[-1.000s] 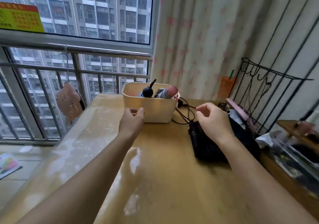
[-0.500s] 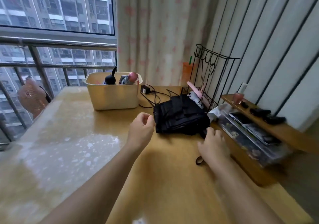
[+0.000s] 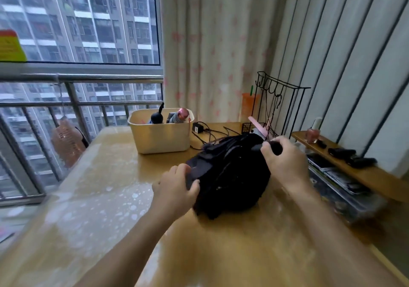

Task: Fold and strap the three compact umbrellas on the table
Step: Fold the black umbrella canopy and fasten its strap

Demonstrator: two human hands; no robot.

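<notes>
Left hand (image 3: 174,189) and right hand (image 3: 281,160) grip black umbrella (image 3: 232,176); window sticker (image 3: 11,47) writing unreadable

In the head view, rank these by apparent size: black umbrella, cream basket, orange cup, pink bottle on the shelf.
1. black umbrella, though it is nearest the camera, so its lead is unsure
2. cream basket
3. orange cup
4. pink bottle

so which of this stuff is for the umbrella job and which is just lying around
For the job: black umbrella, held by left hand and right hand; black-handled umbrella and pink-handled umbrella, apparently, in the cream basket.
Lying about: charger with cables, wire rack, orange cup, wooden shelf.
</notes>
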